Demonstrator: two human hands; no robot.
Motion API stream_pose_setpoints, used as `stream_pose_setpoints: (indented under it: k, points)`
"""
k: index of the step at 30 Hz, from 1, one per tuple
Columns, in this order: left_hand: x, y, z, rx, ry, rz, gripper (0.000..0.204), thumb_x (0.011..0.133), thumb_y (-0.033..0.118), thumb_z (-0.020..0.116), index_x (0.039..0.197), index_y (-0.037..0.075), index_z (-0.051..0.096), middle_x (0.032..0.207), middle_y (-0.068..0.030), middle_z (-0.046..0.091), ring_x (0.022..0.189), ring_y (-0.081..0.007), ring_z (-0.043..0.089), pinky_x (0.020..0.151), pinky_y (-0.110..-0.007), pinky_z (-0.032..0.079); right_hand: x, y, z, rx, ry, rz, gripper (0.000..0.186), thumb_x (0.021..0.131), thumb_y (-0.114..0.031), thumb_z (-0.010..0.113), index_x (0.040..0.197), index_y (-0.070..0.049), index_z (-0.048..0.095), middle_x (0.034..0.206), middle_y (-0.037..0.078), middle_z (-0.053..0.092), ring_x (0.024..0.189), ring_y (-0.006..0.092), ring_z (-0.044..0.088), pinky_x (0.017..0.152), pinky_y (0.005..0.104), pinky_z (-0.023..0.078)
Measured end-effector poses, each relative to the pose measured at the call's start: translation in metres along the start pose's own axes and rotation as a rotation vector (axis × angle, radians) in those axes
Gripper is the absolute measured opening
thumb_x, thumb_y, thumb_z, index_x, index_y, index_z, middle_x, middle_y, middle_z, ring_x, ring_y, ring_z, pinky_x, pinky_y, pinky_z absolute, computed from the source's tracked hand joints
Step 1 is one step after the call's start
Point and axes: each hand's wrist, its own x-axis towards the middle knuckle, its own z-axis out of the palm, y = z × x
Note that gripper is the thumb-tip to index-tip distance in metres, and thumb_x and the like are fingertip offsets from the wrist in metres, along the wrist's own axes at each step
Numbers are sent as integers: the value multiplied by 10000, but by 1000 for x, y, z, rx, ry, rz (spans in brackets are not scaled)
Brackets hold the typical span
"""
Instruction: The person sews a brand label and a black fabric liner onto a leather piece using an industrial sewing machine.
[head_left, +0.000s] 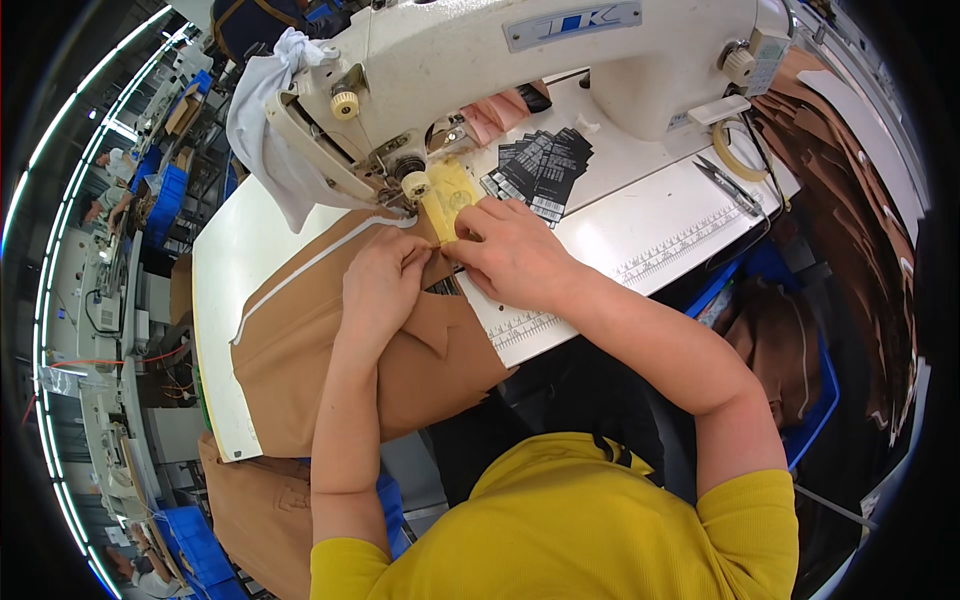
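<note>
A piece of brown fabric (300, 330) with a white strip along its far edge is spread over the sewing table and hangs past the front edge. Just in front of the needle area of a white sewing machine (450, 70), my left hand (385, 280) pinches the fabric, thumb and fingers together. Close beside it on the right, my right hand (515, 255) also has its fingers closed on the fabric's edge. Yellow tape (452, 195) covers the machine bed just beyond my right fingers. The exact bit of cloth between my fingertips is partly hidden.
Black printed tags (545, 170) are fanned out behind my right hand. Thread snips (730, 188) lie near a tape roll (738, 150) at the right. A white cloth (270, 120) drapes over the machine head. Brown fabric pieces fill a blue bin (815, 400) and hang at the far right.
</note>
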Motion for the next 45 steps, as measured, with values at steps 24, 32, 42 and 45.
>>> stream_pose_setpoints:
  k: [24,32,42,45]
  points:
    - [0,-14,2,-103,17,81,117,869,109,621,934,46,696,883,-103,621,809,-317,615,695,-397,485,0,-1,2,-31,-3,-14,233,738,-145,704,968,-127,732,954,37,575,988,225,543,849,358,420]
    - [1,-9,-2,-92,-36,42,136,860,96,621,949,44,711,865,-109,617,815,-312,611,706,-395,479,0,-1,1,-14,9,-15,218,751,-140,695,965,-120,732,955,38,576,983,226,540,841,357,420]
    - [3,-12,1,-196,-23,59,139,857,55,648,966,-13,701,833,-118,607,750,-257,589,686,-337,466,0,-1,1,-17,1,-6,210,753,-137,688,957,-132,736,956,35,577,983,224,539,838,357,420]
    - [2,-12,2,-220,-17,51,135,861,59,653,963,-15,701,833,-117,608,735,-252,592,674,-331,466,1,-1,2,-21,1,-5,215,751,-136,687,960,-135,736,957,34,577,984,224,539,844,356,419]
